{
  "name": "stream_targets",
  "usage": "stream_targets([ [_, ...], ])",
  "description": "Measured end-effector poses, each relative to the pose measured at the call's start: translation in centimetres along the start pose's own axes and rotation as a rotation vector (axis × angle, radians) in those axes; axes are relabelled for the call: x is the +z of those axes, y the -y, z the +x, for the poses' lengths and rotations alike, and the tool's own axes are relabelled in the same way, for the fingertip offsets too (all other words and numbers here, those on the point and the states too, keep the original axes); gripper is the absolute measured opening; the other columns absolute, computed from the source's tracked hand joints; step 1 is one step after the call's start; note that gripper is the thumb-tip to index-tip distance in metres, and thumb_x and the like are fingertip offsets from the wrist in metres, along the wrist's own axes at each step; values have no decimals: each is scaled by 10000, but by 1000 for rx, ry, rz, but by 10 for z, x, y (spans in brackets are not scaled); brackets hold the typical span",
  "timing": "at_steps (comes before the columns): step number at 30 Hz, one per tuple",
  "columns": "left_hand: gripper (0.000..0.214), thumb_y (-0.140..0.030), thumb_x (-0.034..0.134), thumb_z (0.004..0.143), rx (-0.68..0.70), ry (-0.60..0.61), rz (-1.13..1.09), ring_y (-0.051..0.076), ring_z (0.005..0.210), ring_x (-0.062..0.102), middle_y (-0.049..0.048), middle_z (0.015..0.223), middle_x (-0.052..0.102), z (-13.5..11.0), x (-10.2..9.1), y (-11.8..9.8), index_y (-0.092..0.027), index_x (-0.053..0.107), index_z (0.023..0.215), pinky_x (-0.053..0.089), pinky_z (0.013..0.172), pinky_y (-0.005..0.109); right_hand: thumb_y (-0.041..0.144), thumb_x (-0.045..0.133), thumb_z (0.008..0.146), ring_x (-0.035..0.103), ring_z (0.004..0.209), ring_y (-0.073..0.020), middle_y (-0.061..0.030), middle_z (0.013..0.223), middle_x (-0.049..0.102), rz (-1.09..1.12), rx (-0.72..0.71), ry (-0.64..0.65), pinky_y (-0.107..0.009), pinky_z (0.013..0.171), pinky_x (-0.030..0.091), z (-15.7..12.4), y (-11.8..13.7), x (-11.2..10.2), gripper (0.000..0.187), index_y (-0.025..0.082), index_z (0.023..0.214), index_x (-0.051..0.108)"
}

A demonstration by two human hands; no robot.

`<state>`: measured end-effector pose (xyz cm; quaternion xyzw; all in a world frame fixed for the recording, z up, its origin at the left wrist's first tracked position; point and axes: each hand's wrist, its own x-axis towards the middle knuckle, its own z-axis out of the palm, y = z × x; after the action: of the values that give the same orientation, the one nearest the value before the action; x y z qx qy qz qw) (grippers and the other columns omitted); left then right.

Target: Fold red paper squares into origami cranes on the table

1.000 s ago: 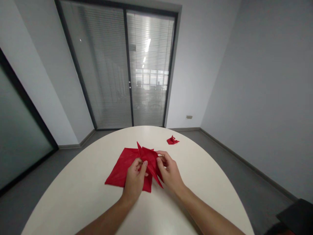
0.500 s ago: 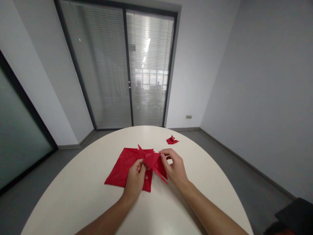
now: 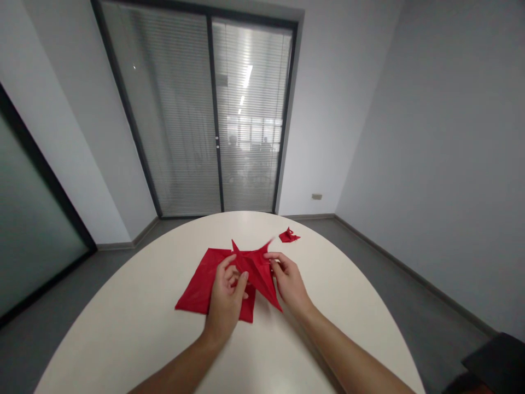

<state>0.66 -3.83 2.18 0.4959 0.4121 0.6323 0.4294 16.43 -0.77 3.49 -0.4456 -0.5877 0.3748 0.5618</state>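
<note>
Between my hands is a red origami crane (image 3: 260, 271), its thin paper folded into several long points, one upright at the far left and one hanging toward me. My left hand (image 3: 226, 295) holds its left side, thumb and index finger spread apart along the paper and the other fingers curled. At the right edge, the fingertips of my right hand (image 3: 289, 279) pinch the paper. Under the crane and my left hand lies flat red paper (image 3: 197, 284), partly covered by them.
A smaller red folded paper piece (image 3: 289, 236) sits near the far right edge of the round white table (image 3: 135, 317). Beyond the table are a glass door with blinds (image 3: 250, 109) and grey walls. A dark object (image 3: 498, 361) shows at the lower right.
The crane's paper has spread wider, and a point now rises at its far right. My left thumb and index finger have moved apart; my right fingers have closed in on the right edge.
</note>
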Motion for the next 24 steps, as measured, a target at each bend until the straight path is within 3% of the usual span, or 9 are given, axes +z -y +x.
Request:
stream_targets([
  [4,534,-382,650,876,23,3,47,153,790,647,-5,885,617,0,-2,1,-246,418,1338,542,661,249,479,583,882,605,1057,-242,-88,1198,637,-80,9,93,-362,877,477,-3,9,3,309,227,983,731],
  [6,592,-368,652,875,29,-13,81,160,802,657,-6,883,625,0,-3,2,-248,380,1386,548,698,269,472,662,833,598,1071,-242,-87,1239,608,-145,-35,105,-358,882,466,-6,14,4,290,231,979,734],
  [8,605,-371,650,873,25,-19,102,162,778,662,-3,884,632,0,-3,2,-245,378,1398,546,671,268,450,688,824,615,993,-227,-83,1178,632,-168,-74,109,-346,844,467,-8,16,6,281,220,983,716],
  [14,368,-373,607,898,49,97,134,193,895,684,69,1004,678,-2,-5,-2,-202,542,1217,564,695,277,501,489,965,569,747,-189,-32,803,647,-119,-45,157,-308,702,428,-9,19,11,378,179,859,655],
  [20,233,-365,630,880,48,93,156,192,873,675,58,962,688,0,-4,-1,-188,596,1027,559,715,273,527,461,973,532,738,-178,-2,751,590,33,-24,219,-299,736,422,-12,22,13,415,195,773,608],
  [24,192,-362,619,879,43,70,153,172,775,661,44,926,677,1,-3,-1,-185,612,954,543,652,255,578,579,881,551,773,-192,-16,805,626,196,73,221,-310,750,450,-11,20,15,387,204,795,627],
])
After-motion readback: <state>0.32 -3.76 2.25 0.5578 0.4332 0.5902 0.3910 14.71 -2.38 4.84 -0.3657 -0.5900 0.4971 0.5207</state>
